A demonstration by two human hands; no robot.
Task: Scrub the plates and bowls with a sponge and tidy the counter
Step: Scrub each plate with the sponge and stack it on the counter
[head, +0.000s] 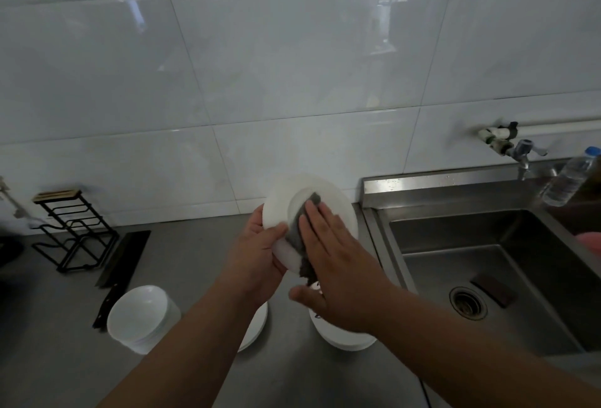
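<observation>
One view on record: head-worn, wide-angle. It looks forward and steeply down over the table [48, 326] and squarely faces the tiled wall [292, 66], which fills the upper half of the frame. Both forearms enter from the bottom edge. The left hand [257, 254] and right hand [338, 261] meet on a plate [338, 199] at frame centre, close to the lens. The sink [471, 228] lies at the right margin and a black rack [74, 232] at the far left. Tile joints bow toward the edges.

No word, brand or number is legible anywhere; the water bottle [567, 180] label is too blurred to read.
</observation>
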